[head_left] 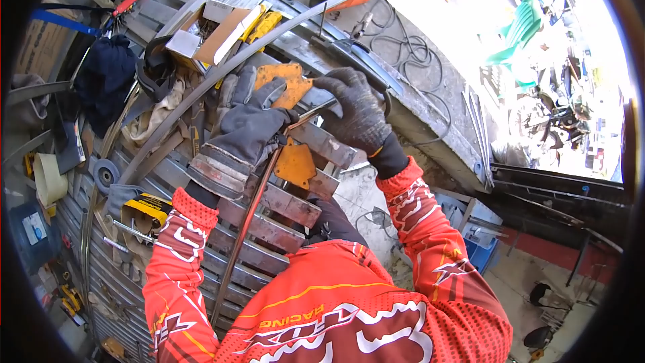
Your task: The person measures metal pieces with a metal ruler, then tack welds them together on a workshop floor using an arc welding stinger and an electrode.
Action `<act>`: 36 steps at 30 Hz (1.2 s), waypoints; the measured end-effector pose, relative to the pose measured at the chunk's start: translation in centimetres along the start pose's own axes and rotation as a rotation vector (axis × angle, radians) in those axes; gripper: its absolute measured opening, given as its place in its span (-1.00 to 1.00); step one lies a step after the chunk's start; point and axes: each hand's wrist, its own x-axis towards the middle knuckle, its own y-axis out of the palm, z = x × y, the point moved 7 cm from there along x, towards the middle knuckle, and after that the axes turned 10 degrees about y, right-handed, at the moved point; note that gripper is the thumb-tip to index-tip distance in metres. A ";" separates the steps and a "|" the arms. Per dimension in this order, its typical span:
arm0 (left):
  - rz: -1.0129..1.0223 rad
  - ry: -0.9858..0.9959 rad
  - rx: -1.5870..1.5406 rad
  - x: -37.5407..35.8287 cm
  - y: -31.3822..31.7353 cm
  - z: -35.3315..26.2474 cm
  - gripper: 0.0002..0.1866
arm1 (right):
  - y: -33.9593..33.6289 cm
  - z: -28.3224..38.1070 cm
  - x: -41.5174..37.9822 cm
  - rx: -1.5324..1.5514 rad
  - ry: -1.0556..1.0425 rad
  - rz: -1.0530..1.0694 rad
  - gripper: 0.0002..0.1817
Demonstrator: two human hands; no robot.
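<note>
My left hand [245, 128], in a thick dark work glove with a worn cuff, lies over the slatted metal bench top. Its fingers stretch forward toward an orange metal plate [287, 85], and its thumb side is beside a long thin metal bar [252, 208]. My right hand [357, 109] wears a grey knit glove. Its fingers curl around the bar's upper end, close to the orange plate's corner. The bar slants down toward my body, reddish along part of its length. A second orange plate [295, 164] with small holes rests on the slats beside the bar.
A long flat grey strip [222, 70] crosses the bench beyond my left hand. Near it are an open cardboard box [218, 32] and a grinding disc [106, 174]. A black-and-yellow box [146, 212] sits by my left sleeve. Cables [413, 54] coil on the floor.
</note>
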 end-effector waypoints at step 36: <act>0.260 -0.219 -0.186 -0.9 2.0 1.1 -0.64 | -5.3 -13.5 -5.4 0.599 0.950 -0.148 -0.49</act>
